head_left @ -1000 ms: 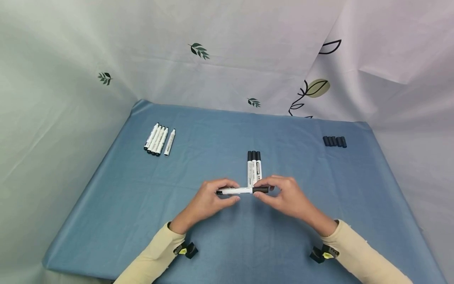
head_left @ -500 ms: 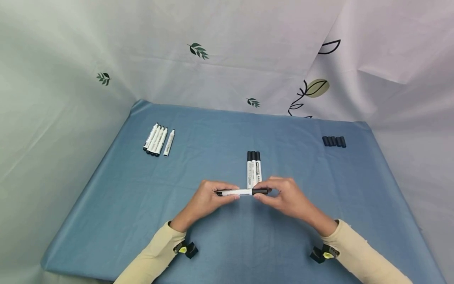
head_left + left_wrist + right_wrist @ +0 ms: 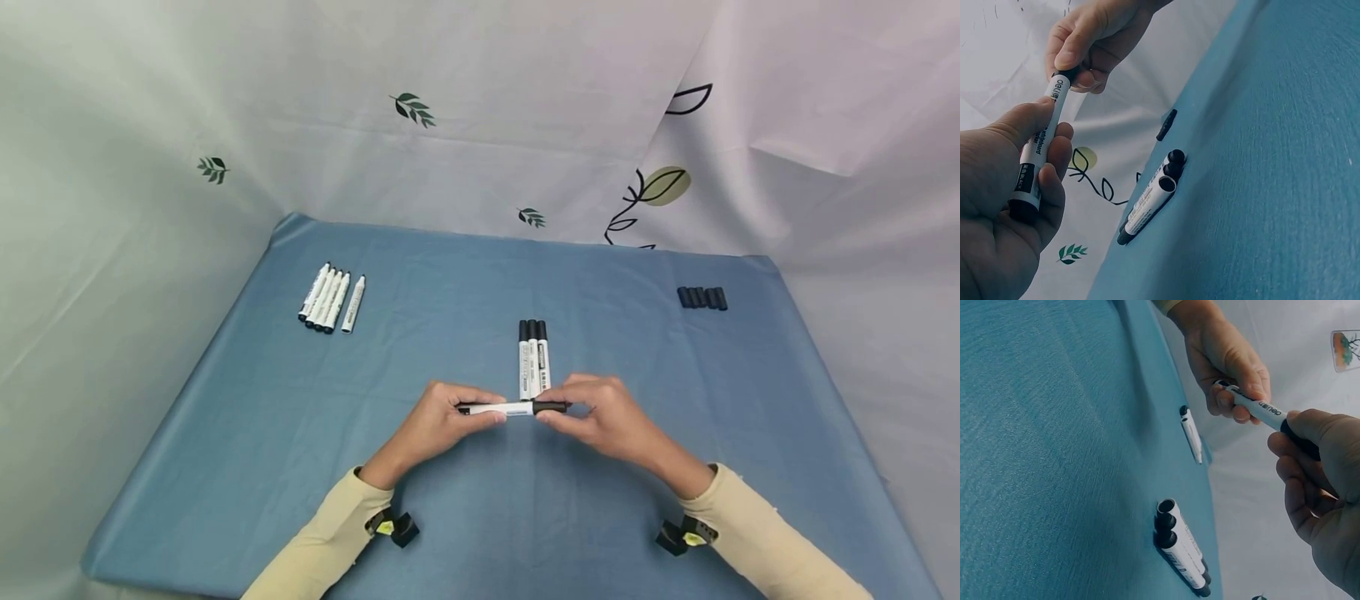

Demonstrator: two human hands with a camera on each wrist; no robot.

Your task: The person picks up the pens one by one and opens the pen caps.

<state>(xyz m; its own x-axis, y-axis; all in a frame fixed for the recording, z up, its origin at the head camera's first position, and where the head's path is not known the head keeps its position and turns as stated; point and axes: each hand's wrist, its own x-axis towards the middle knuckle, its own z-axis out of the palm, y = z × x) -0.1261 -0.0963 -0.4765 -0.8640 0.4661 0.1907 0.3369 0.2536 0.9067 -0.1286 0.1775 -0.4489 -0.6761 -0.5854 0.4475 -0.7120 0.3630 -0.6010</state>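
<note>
In the head view a white marker (image 3: 517, 409) with a black cap (image 3: 551, 407) lies crosswise between the two hands, above the blue cloth. My left hand (image 3: 442, 421) holds its barrel near the black rear end, thumb and fingers around it, as the left wrist view shows by the dark label (image 3: 1024, 178). At the other end my right hand (image 3: 600, 414) pinches the cap, which sits against the barrel. Just beyond the hands, three capped markers (image 3: 533, 362) lie side by side, caps pointing away from me.
At the back left lies a row of several white markers (image 3: 324, 300) without caps, and one more uncapped marker (image 3: 353, 304) stands slightly apart. Several loose black caps (image 3: 702, 298) are lined up at the back right. A patterned white curtain (image 3: 465, 175) hangs behind the table.
The held marker has come slightly closer to me, uncovering more of the three capped markers' lower ends. Both hands keep their hold; the head view has shifted a little.
</note>
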